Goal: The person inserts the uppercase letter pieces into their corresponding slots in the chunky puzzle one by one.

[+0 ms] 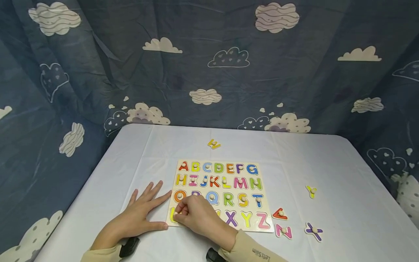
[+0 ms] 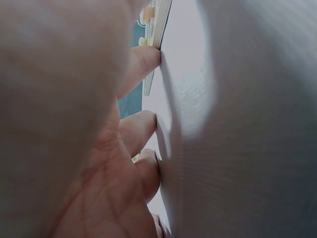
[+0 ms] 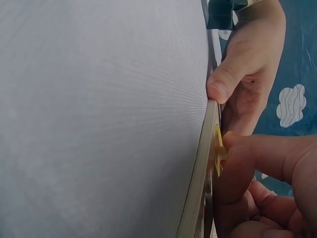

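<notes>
A wooden alphabet puzzle board (image 1: 252, 227) lies on the white-covered table, most of its upper letters showing knobs. At its lower left corner my right hand (image 1: 199, 214) pinches the small knob of a yellow letter U (image 1: 172, 215), thumb against fingertips. In the right wrist view the yellow letter (image 3: 217, 166) lies close against the board's face; whether it sits fully in its slot I cannot tell. My left hand (image 1: 142, 213) rests spread on the cloth, its index fingertip and thumb at the board's left edge. My right hand hides part of the lower rows.
Loose knobbed letters lie around the board: a yellow W (image 1: 214, 144) beyond it, a red V (image 1: 280, 214) and a pink Z (image 1: 283, 231) near its lower right corner, a purple X (image 1: 313, 231) and a yellow Y (image 1: 311, 191) farther right. A cloud-patterned curtain (image 1: 183, 76) surrounds the table.
</notes>
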The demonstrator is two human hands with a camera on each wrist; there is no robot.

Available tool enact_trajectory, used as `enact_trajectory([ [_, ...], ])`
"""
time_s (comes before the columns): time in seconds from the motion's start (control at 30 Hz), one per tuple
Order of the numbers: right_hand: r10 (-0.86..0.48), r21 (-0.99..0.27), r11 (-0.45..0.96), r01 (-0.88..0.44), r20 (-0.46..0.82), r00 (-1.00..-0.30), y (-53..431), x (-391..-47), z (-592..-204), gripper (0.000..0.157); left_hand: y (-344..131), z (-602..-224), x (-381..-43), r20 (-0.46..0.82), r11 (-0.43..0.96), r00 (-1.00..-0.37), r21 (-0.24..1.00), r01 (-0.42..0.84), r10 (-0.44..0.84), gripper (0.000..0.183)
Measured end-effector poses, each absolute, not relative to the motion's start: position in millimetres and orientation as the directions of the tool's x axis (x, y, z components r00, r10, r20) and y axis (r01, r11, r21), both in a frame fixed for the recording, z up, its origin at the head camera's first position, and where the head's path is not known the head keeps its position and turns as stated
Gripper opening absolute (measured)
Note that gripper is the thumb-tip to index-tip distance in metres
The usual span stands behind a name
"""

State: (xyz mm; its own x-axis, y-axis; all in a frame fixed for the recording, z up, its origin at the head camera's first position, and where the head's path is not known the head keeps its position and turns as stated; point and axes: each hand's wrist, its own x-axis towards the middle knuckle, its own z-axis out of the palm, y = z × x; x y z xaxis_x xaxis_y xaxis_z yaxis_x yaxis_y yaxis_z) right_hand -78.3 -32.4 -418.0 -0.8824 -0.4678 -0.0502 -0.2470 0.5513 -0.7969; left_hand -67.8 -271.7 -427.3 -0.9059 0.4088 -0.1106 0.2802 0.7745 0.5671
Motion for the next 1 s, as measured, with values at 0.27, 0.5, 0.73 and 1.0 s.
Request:
enact_trajectory([
  [0.27,-0.481,-0.774,0.572,-0.273,-0.046,-0.876,-33.1,-80.0,-417.1,0.017,-272.4,-428.3,-68.0,-0.110,0.778,-0.907,0.562,0.282,0.408,0.097],
  [0.5,-0.511,-0.755,0.571,-0.323,-0.019,-0.860,-32.5,-81.5,-418.3,0.015,-271.7,-427.3,-68.1,-0.118,0.775,-0.905,0.569,0.276,0.408,0.097],
  [0.73,-0.508,-0.758,0.569,-0.318,-0.020,-0.861,-32.4,-83.2,-418.0,0.017,-272.0,-426.8,-68.6,-0.110,0.776,-0.905,0.563,0.284,0.411,0.097],
  [1.0,-0.513,-0.781,0.558,-0.281,-0.058,-0.857,-28.4,-83.3,-416.5,0.015,-271.5,-427.4,-69.0,-0.133,0.777,-0.904,0.571,0.265,0.406,0.098],
])
